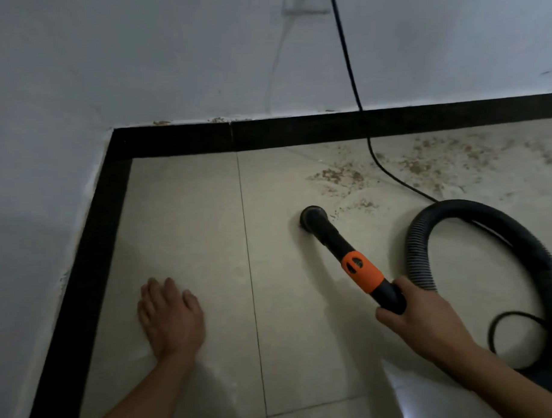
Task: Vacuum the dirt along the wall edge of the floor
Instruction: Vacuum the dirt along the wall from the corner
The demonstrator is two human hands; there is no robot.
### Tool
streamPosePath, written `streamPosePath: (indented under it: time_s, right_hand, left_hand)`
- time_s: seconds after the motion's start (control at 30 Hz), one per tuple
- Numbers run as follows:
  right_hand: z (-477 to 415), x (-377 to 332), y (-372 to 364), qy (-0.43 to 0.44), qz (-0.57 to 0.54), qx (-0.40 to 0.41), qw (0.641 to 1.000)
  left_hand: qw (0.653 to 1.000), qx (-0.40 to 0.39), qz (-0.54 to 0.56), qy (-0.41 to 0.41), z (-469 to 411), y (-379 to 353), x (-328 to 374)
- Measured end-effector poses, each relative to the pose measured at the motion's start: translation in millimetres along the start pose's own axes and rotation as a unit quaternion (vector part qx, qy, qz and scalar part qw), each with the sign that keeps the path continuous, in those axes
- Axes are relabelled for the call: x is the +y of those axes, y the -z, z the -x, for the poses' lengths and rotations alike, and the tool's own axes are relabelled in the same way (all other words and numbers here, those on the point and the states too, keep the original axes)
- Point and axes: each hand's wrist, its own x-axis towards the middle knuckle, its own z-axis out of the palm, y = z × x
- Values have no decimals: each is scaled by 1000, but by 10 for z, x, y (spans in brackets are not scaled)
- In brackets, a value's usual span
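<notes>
My right hand (419, 316) grips the black handle of a vacuum wand (358, 262) with an orange collar. Its round black nozzle (312, 216) presses on the pale tile floor (190, 211), just left of the dirt. Brownish dirt (339, 175) is scattered over the floor to the right, reaching the black skirting (297, 133) along the far wall. My left hand (170, 315) rests flat on the floor, fingers straight, well left of the nozzle.
A ribbed black hose (488, 220) loops on the floor at the right. A thin black power cord (348, 65) runs down the wall from a socket (305, 1) and across the dirt. Black skirting (83, 278) also lines the left wall, meeting in a corner.
</notes>
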Motion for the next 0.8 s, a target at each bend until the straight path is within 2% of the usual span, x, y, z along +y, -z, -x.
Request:
streamPosePath:
  time_s: [0.17, 0.27, 0.4, 0.53, 0.63, 0.8]
  right_hand:
    - [369, 361, 4, -24, 37, 6, 999]
    - [408, 521, 63, -61, 51, 26, 996]
    - [468, 684, 58, -42, 75, 23, 996]
    - [355, 969, 198, -122, 42, 64, 990]
    - [221, 1092, 297, -159, -5, 94, 983]
    - [128, 974, 161, -84, -28, 37, 995]
  left_hand:
    - [999, -32, -7, -2, 33, 89, 188]
    - [996, -59, 6, -66, 75, 40, 571]
    - [987, -78, 25, -141, 263, -109, 1204]
    - [978, -89, 23, -188, 283, -288, 1602]
    - [978, -80, 14, -190, 118, -376, 1779]
    - [987, -69, 16, -145, -144, -542, 1898]
